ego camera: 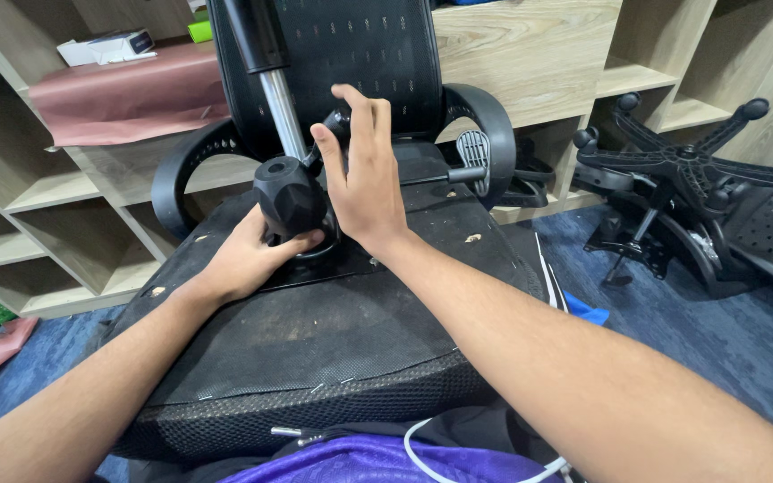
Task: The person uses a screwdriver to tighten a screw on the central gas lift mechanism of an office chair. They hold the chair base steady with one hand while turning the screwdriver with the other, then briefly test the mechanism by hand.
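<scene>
Now gripping black knob [288, 199] with left hand [248, 255], fingers pinching beneath; right hand [364, 174] spread flat just right, nearer the lever [454, 174]; chrome cylinder [284, 112] rising up-left from upturned seat [315, 331].

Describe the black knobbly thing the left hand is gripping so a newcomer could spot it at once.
Start at the upturned office chair seat filling the middle of the view. On its underside plate stands a chrome gas-lift cylinder; beside its foot, the left hand holds a faceted black dumbbell head. Its angular matte facets set it apart from the smooth, shiny cylinder.
</scene>
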